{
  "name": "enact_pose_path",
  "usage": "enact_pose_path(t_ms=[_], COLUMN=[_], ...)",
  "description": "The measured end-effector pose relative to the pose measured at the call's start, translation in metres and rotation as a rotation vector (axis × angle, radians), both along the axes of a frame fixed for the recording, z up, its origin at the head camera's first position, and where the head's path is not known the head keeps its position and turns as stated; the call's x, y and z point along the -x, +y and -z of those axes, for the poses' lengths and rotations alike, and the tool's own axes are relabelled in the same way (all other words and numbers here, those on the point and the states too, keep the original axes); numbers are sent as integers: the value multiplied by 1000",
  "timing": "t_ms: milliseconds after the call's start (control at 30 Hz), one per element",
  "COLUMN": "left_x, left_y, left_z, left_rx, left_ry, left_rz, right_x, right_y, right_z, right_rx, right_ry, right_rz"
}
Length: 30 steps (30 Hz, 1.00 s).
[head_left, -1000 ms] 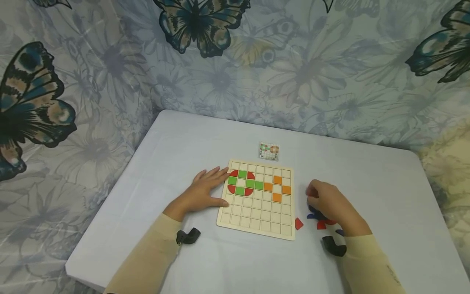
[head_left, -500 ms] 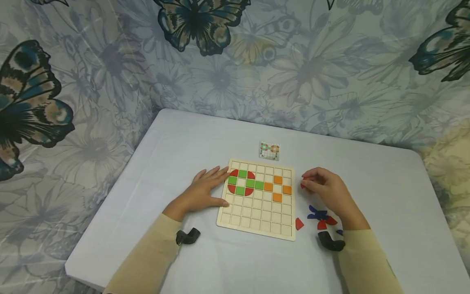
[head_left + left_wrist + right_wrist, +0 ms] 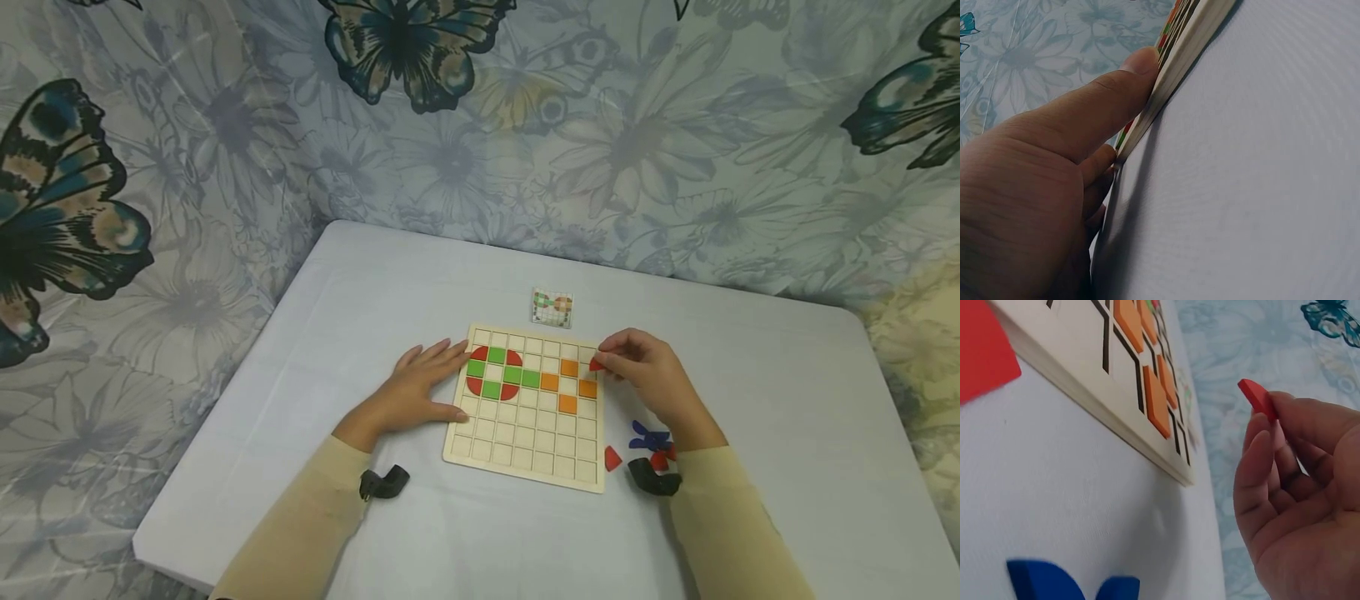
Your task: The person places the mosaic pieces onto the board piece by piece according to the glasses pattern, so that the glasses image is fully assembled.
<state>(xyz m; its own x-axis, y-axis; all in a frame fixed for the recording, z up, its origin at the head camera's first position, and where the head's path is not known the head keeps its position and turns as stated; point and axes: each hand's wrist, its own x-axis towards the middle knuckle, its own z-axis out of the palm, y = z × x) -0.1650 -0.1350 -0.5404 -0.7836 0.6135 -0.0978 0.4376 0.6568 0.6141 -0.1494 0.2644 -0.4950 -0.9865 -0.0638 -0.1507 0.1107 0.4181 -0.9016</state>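
A square wooden grid board [image 3: 517, 429] lies on the white table, with red, green and orange pieces set in its upper cells. My left hand [image 3: 408, 392] rests at the board's left edge, fingers spread and straight; in the left wrist view the thumb [image 3: 1104, 106] touches the rim. Between thumb and fingertips my right hand [image 3: 652, 375] pinches a red quarter-circle piece [image 3: 1258, 398]. That piece is over the board's right side, close to the upper orange square [image 3: 569, 367].
Right of the board lie blue petal-shaped pieces [image 3: 649, 438], red pieces [image 3: 659, 461] partly behind the wrist camera [image 3: 654, 477], and one red quarter-circle [image 3: 612, 458] near the board's corner. A small printed pattern card [image 3: 552, 307] lies beyond the board. A floral backdrop [image 3: 450, 167] hangs behind the table.
My right hand has risen from the loose pile and moved left and away from me to the board's right edge, carrying the red quarter-circle. The left hand stays put.
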Motion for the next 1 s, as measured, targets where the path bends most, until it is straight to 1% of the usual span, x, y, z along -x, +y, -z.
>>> enact_pose_path(t_ms=[200,433,667,833,1000], left_x=[1,1,1,1,1], left_y=[0,0,0,0,0], left_z=[0,-1,-1,-1,-1], left_rx=[14,12,22,12,17], left_ry=[-5,-5,-9,-3,-1], left_rz=[-2,4,3,9,6], right_x=[8,18,26,28,30], right_y=[-10,-24,-36,-41,-45], right_z=[1,6,15,21,21], right_rx=[-39,-29,-30,-97,-161], right_ry=[-36,-68,-107,-105,-104], right_rz=[-22,-36,-76,-102,-141])
